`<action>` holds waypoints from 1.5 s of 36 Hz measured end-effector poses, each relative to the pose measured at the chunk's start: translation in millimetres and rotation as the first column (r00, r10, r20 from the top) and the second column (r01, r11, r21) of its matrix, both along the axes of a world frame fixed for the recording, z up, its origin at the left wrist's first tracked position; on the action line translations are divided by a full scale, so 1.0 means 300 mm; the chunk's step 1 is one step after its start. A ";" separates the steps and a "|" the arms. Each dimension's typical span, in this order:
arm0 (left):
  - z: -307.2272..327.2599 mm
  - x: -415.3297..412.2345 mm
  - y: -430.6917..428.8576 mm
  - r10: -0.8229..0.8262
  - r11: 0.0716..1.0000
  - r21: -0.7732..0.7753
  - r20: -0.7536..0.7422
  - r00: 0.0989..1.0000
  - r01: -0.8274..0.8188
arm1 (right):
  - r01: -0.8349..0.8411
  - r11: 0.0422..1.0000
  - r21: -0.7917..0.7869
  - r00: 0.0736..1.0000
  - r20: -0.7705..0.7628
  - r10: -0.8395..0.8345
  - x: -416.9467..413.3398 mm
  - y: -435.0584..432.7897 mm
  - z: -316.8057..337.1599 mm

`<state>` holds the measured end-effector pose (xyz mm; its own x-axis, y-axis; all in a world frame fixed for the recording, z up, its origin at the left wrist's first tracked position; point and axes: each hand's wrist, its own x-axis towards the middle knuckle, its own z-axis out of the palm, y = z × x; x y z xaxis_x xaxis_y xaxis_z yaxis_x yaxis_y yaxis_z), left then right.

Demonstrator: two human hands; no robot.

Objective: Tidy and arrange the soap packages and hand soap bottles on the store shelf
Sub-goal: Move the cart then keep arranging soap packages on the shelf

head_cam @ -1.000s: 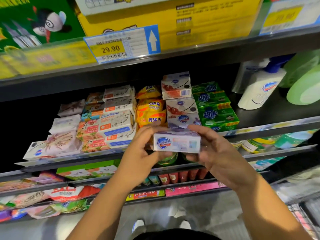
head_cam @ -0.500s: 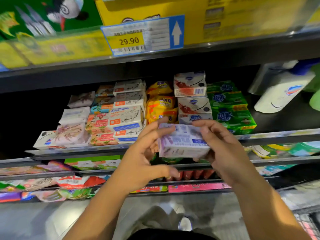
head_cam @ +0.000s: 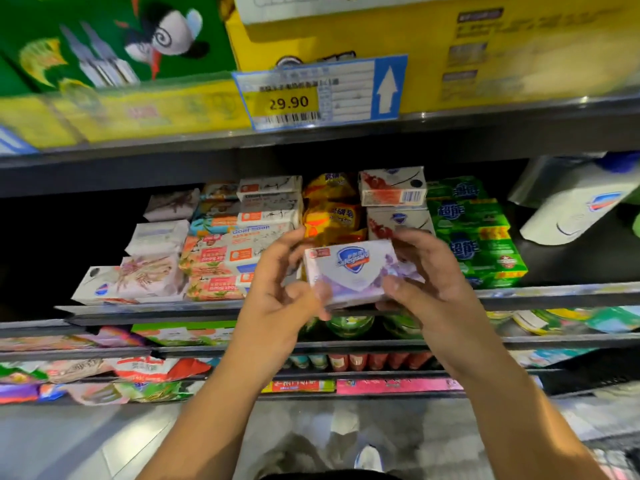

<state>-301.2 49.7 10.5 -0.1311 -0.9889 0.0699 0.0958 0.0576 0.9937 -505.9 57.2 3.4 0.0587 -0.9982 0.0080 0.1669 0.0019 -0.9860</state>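
— While pinched at both ends, hangs clear of any surface: lilac soap box (head_cam: 356, 271), printed face toward the camera, just in front of the shelf lip (head_cam: 554, 296) and a little above it.

— Grip?

— Left hand (head_cam: 277, 292) curled round the left end, fingers over the far edge, thumb low on the near corner. Right hand (head_cam: 429, 289) likewise on the right end, thumb pressed onto the printed face. Both closed on the box, mostly by fingertips, not palms.

— Likely to slip?

— Possibly, given a glossy-looking wrap and so shallow a hold. On an early release by either hand, would probably tip and drop past the lip toward the lower shelves (head_cam: 346, 344).

— Anything worse further in?

— Red-and-white boxes (head_cam: 393, 187) directly behind, unevenly stacked. Pushing in too hard or too low could knock that stack, sending the top box onto the yellow packs (head_cam: 332, 216) to its left or the green packs (head_cam: 474, 237) to its right.

— Room for it?

— Cannot tell; front of that column hidden behind the hands. Forcing in blind might crush a corner or shove the row back.

— And the hand soap bottle (head_cam: 568, 209)?

— Tilted over at far right, well apart. Out of reach of this move, though itself in need of righting.
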 end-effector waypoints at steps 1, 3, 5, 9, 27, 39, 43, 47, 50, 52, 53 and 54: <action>-0.001 0.015 -0.001 -0.057 0.998 0.020 -0.024 0.998 0.057 | -0.014 1.000 0.014 1.000 0.020 0.014 -0.003 -0.006 0.006; 0.002 0.042 0.000 -0.182 0.981 0.062 -0.050 0.982 0.185 | -0.102 0.994 0.035 0.993 0.067 0.100 -0.017 -0.015 0.001; 0.012 0.060 -0.001 -0.198 0.977 0.078 0.012 0.980 0.196 | -0.171 0.985 0.029 0.984 0.064 0.169 -0.024 -0.019 -0.001; 0.022 0.087 -0.009 -0.029 1.000 0.009 0.192 0.981 0.028 | -0.201 0.979 -0.023 0.978 -0.059 0.200 -0.004 -0.030 0.004; 0.160 0.226 -0.009 -0.018 0.983 -0.172 0.238 0.971 0.060 | -0.214 0.974 -0.070 0.838 -0.526 0.146 0.311 -0.059 -0.013; 0.062 0.544 -0.036 0.052 0.987 -0.158 0.380 0.923 0.010 | 0.005 0.967 -0.253 0.998 -0.064 -0.021 0.500 -0.077 0.079; 0.052 0.593 -0.043 0.051 0.986 -0.163 0.520 0.853 0.041 | -0.054 0.960 -0.275 0.987 -0.161 0.009 0.644 -0.072 0.129; 0.049 0.667 -0.051 0.110 0.990 -0.131 0.452 0.885 -0.056 | -0.111 0.948 -0.300 0.932 -0.363 -0.006 0.728 -0.078 0.158; 0.057 0.753 -0.071 0.145 0.989 -0.050 0.217 0.965 -0.137 | -0.025 0.965 -0.262 0.940 -0.336 -0.066 0.743 -0.123 0.176; 0.077 0.804 -0.082 0.144 0.989 -0.023 0.014 0.989 -0.144 | -0.004 0.984 -0.179 0.954 -0.296 -0.050 0.760 -0.152 0.189; 0.089 0.823 -0.086 0.148 0.988 -0.032 -0.027 0.989 -0.149 | -0.023 0.988 -0.154 0.953 -0.303 -0.025 0.773 -0.162 0.192; 0.100 0.839 -0.090 0.161 0.986 -0.032 -0.045 0.986 -0.162 | -0.042 0.991 -0.130 0.949 -0.316 -0.001 0.791 -0.169 0.192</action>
<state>-49.4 22.7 40.5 0.0341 -0.9937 0.1069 0.1238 0.1103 0.9862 -268.7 6.4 61.0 0.0997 -0.9879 0.1184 -0.1501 -0.1326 -0.9797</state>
